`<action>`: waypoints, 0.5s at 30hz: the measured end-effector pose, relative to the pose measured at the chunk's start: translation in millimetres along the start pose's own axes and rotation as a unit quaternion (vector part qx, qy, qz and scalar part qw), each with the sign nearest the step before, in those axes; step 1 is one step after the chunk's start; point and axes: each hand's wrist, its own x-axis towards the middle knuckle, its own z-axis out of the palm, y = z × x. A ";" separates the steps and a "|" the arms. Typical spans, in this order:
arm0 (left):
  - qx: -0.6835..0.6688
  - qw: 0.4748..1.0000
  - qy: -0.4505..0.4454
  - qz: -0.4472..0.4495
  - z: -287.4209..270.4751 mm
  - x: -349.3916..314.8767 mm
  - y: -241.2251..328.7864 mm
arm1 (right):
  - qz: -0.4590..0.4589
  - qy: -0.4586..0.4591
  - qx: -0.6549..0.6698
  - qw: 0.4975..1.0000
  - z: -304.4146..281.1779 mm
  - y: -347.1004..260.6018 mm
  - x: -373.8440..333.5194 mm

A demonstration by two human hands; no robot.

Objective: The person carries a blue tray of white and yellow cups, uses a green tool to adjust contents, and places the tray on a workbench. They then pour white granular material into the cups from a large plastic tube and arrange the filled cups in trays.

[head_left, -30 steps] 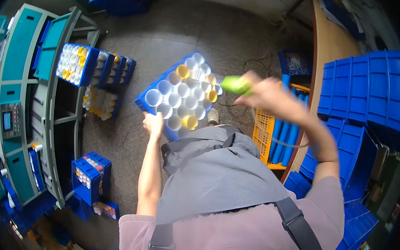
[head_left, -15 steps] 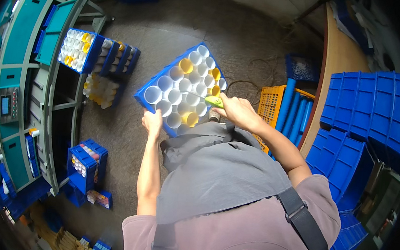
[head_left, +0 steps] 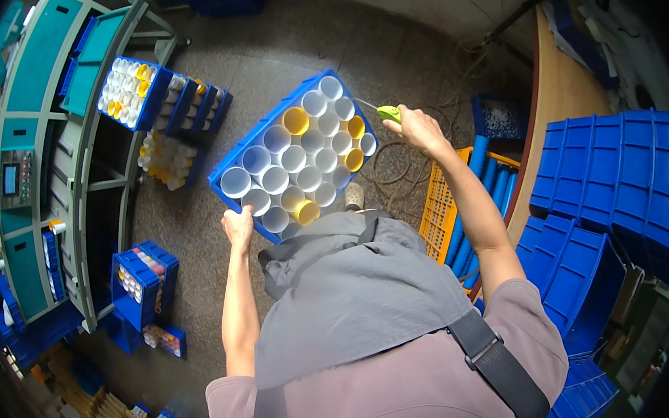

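A blue crate [head_left: 232,156] packed with upright, open-ended white tubes [head_left: 275,180] and several yellow tubes [head_left: 295,121] is in front of my body, tilted diagonally. My left hand [head_left: 238,226] grips its near left corner, the thumb over the edge by the front tubes; the other fingers are partly hidden beneath. Past the crate's right side, my right hand [head_left: 421,131] is closed around a yellow-green air blow gun [head_left: 389,113]. Its thin nozzle points left toward the crate's far right edge, apart from the tubes.
Several filled blue crates [head_left: 153,98] stand at the left beside a teal-and-grey machine [head_left: 33,111]. To the right are a yellow basket [head_left: 439,210] with blue rolls [head_left: 466,205] and stacked blue bins [head_left: 612,170]. A thin hose [head_left: 389,178] loops on the floor.
My right hand with the air blow gun has swung right and away from over the tubes. The crate and my left hand have shifted a little left.
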 end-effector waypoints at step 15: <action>-0.027 0.997 0.015 0.074 -3.6 0.1 18.7 | -0.027 -0.086 0.104 0.990 -37.5 -24.0 -25.4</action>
